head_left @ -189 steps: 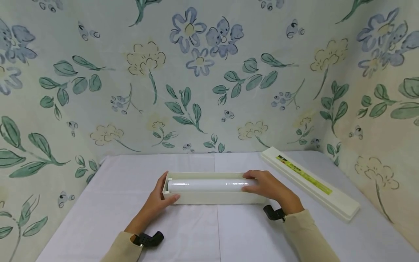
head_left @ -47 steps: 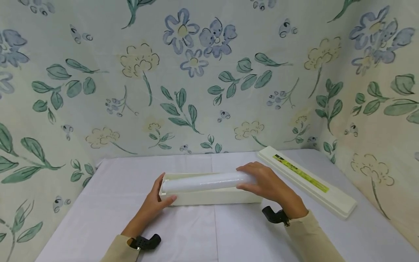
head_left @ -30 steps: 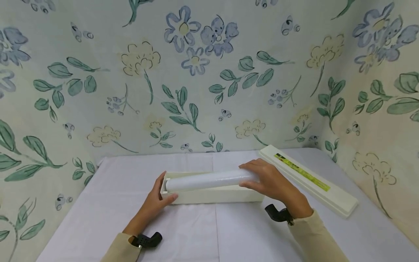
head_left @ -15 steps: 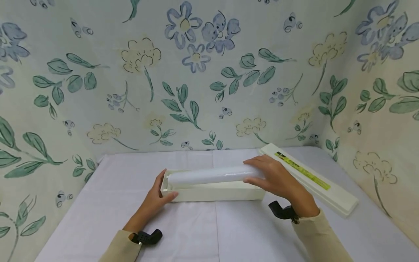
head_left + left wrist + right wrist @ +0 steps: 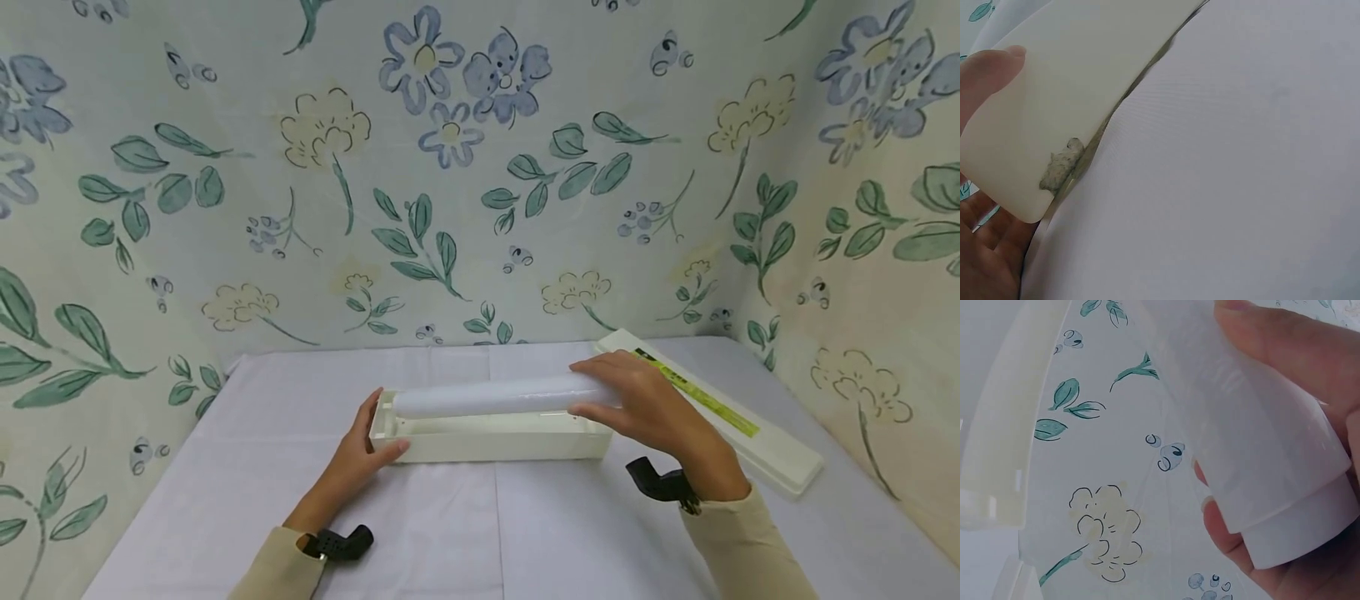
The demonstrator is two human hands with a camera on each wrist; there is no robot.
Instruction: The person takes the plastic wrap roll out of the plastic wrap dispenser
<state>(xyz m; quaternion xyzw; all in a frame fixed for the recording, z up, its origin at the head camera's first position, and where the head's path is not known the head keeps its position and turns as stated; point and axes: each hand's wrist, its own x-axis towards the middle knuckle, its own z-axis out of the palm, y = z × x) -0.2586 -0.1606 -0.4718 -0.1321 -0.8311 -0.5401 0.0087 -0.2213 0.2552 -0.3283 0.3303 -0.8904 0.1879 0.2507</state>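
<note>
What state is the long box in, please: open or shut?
Open: the box shows its inside below the white roll, and its labelled lid lies apart.

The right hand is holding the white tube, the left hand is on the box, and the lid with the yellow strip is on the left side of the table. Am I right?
Not quite: the lid is on the right side of the table, as the head view shows. The right hand does hold the white tube, and the left hand is on the box.

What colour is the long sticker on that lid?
The sticker on the lid is bright yellow-green. It shows best in the head view.
</note>
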